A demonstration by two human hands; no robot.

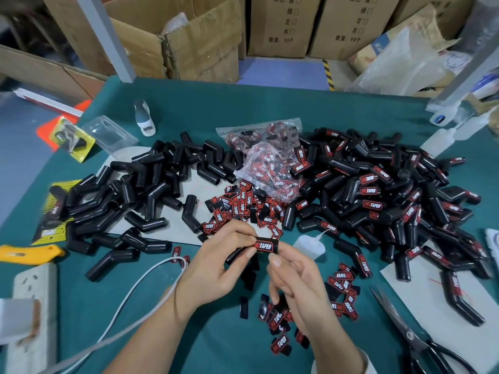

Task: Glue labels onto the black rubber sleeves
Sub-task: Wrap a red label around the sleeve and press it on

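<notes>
**Label pressed onto a sleeve, held between both hands**

Between the two hands, above the green table [270,103], sits one black rubber sleeve [237,255] with a red-and-black label [266,247] lying on its upper face. The left hand [216,268] has its fingers curled round the sleeve, the thumb pressing the label's left end. The right hand [294,276] meets it from the other side: thumb and forefinger pinch the label's right end, the remaining fingers curled loosely below.

Just beyond the right fingertips stands a small clear glue bottle [310,245], its thin nozzle tilted up and away. Past the left fingertips lies a heap of loose labels [243,209], and more labels [278,319] are scattered under the right palm. Beyond the labels sits a plastic bag [270,163] of them. Left of the hands spreads a pile of bare sleeves [140,190]; right of the hands spreads a bigger pile of labelled sleeves [391,195]. Scissors [410,336] lie to the right of the right wrist. A yellow knife [27,254] and white cable [135,292] lie left of the left wrist.
</notes>
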